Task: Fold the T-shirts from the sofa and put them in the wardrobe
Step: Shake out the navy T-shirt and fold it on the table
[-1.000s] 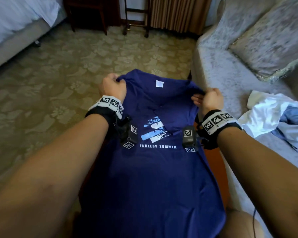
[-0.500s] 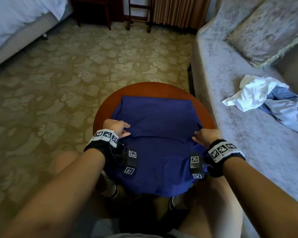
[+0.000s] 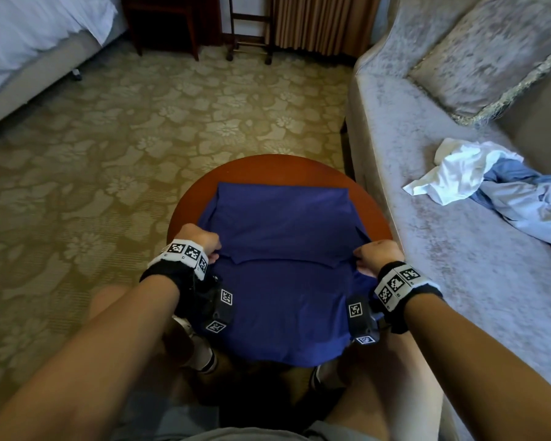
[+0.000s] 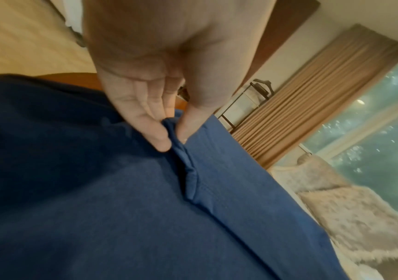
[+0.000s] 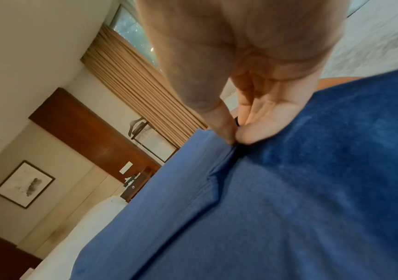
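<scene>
A navy blue T-shirt (image 3: 283, 249) lies half folded on a round red-brown table (image 3: 268, 167), its upper part turned back toward me and its lower part hanging over the near rim. My left hand (image 3: 212, 249) pinches the left corner of the folded edge; the left wrist view shows thumb and fingers (image 4: 159, 140) nipping the navy cloth (image 4: 145, 208). My right hand (image 3: 361, 254) pinches the right corner, thumb against fingers (image 5: 246, 136) on the fabric (image 5: 277, 208). A white T-shirt (image 3: 455, 173) and a light blue one (image 3: 522, 198) lie crumpled on the grey sofa (image 3: 427, 249).
The sofa runs along the right, close to the table, with a cushion (image 3: 490, 52) at its back. A bed (image 3: 29, 36) stands at far left, dark wooden furniture (image 3: 169, 23) and a metal rack (image 3: 248, 30) by the curtain. Patterned carpet (image 3: 124, 138) covers the floor.
Both hands carried the shirt's collar end back toward me, folding it face down over the table, so the print is hidden. Over the last half second the hands stayed at the fold's corners.
</scene>
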`<action>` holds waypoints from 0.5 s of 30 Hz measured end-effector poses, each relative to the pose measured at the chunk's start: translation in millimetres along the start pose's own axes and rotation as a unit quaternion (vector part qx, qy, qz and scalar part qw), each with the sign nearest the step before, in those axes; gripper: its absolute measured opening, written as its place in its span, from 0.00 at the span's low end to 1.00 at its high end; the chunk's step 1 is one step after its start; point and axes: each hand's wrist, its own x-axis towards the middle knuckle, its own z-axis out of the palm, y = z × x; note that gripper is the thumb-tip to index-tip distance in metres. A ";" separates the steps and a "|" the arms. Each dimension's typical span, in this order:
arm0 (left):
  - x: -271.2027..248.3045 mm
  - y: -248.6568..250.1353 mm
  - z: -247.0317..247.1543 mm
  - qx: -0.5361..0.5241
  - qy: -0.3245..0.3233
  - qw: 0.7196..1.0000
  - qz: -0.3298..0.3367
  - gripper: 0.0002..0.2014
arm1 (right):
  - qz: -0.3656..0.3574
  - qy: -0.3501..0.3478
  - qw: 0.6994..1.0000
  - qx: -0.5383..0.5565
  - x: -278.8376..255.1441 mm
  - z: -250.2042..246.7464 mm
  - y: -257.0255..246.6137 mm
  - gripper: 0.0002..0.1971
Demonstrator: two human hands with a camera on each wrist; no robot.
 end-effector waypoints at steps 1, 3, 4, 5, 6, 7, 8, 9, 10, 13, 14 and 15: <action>-0.2 1.2 -0.8 0.051 0.030 0.998 0.018 0.13 | -0.014 0.031 0.999 -0.032 2.2 0.9 1.7 0.09; -2.6 8.5 -0.9 0.157 0.105 0.979 0.077 0.22 | -0.074 0.097 0.989 -0.084 -2.4 0.4 -4.9 0.03; -6.7 13.4 0.0 0.178 0.133 0.967 0.127 0.24 | -0.109 0.116 0.984 -0.084 -7.0 0.2 -9.6 0.03; -9.3 18.0 2.3 0.189 0.145 0.952 0.192 0.23 | -0.153 0.123 0.978 -0.074 -10.9 0.3 -13.6 0.06; -12.4 22.7 5.6 0.206 0.133 0.934 0.260 0.20 | -0.193 0.118 0.971 -0.072 -12.5 3.0 -16.9 0.08; -14.0 26.6 10.3 0.238 0.095 0.914 0.315 0.17 | -0.236 0.102 0.964 -0.074 -14.0 6.7 -20.3 0.10; -15.4 28.8 16.5 0.284 0.038 0.893 0.348 0.17 | -0.266 0.068 0.958 -0.085 -16.1 11.7 -23.3 0.10; -16.5 28.8 23.8 0.339 -0.034 0.870 0.356 0.21 | -0.285 0.021 0.952 -0.108 -17.1 19.2 -24.2 0.11; -17.2 26.9 31.7 0.396 -0.105 0.847 0.338 0.28 | -0.290 -0.034 0.945 -0.147 -19.8 27.1 -24.9 0.14; -13.3 11.0 54.4 0.521 -0.184 0.790 0.267 0.38 | -0.276 -0.138 0.895 -0.323 -21.2 49.2 -19.7 0.33; -11.2 3.3 59.2 0.540 -0.177 0.780 0.262 0.40 | -0.266 -0.140 0.875 -0.380 -18.9 55.0 -15.5 0.38; -9.3 -2.1 62.4 0.553 -0.164 0.772 0.266 0.42 | -0.256 -0.137 0.859 -0.422 -16.2 60.0 -12.4 0.41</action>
